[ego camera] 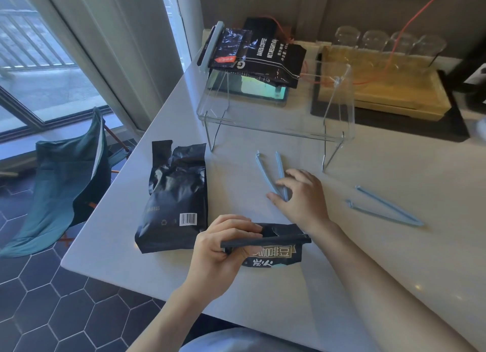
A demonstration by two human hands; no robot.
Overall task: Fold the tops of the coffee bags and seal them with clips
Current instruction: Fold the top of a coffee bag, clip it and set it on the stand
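Note:
A black coffee bag (278, 257) stands near the table's front edge, its top folded into a flat strip. My left hand (223, 249) pinches that folded top at its left end. My right hand (302, 196) rests on the hinge end of an open light-blue clip (271, 171), thumb and fingers closing around it. A second open blue clip (386, 207) lies to the right on the table. Another black coffee bag (176, 194) lies flat at the left with its top unfolded and crumpled. A sealed black bag (263, 54) with a clip (210, 46) lies on a clear acrylic stand (276, 125).
The white table (368, 272) has its left edge beside a window and a teal folding chair (71, 173). A wooden tray (381, 88) with several clear glasses stands at the back right. A phone (263, 90) lies under the acrylic stand. An orange cable runs across the back.

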